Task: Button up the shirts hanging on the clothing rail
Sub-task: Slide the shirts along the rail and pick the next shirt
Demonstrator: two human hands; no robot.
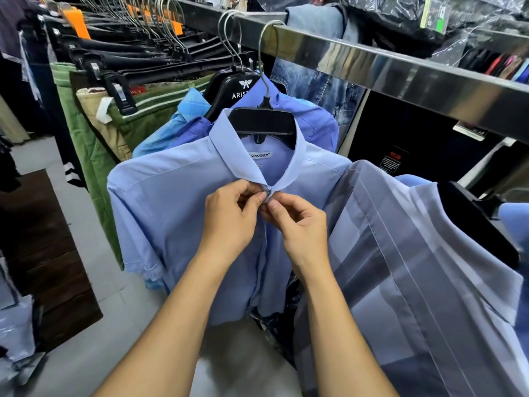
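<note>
Scene: a person stands at a shop clothing rail (400, 67), both bare forearms reaching in toward a hanging shirt.
Shirt: a light blue short-sleeved shirt (171, 202) hangs from the rail on a black hanger (263, 121) with a metal hook, its front facing the camera.
Left hand: the left hand (229, 216) pinches the collar edge at the throat, thumb and fingers curled onto the cloth.
Right hand: the right hand (297, 222) pinches the opposite edge, thumb meeting the left hand's at the collar button (268, 189).
Button: small and pale blue, just below the collar points, between the two thumbs; whether it has passed through its hole cannot be told.
Neck label: white, inside the collar (259, 155), reading "LENTINO", its first letters hidden by the collar.
Second hanger: black, behind the first (237, 87), printed in white with a winged emblem and "ARIST", the rest covered by a darker blue shirt (312, 116).
Neighbours: a pale lilac shirt (400, 267) hangs just right of the blue one; green trousers (86, 144) and dark trousers on clip hangers fill the rail to the left.
Background: a black tag with red "TCB" lettering (394, 156) sits below the rail; its smaller print is too small to read.
</note>
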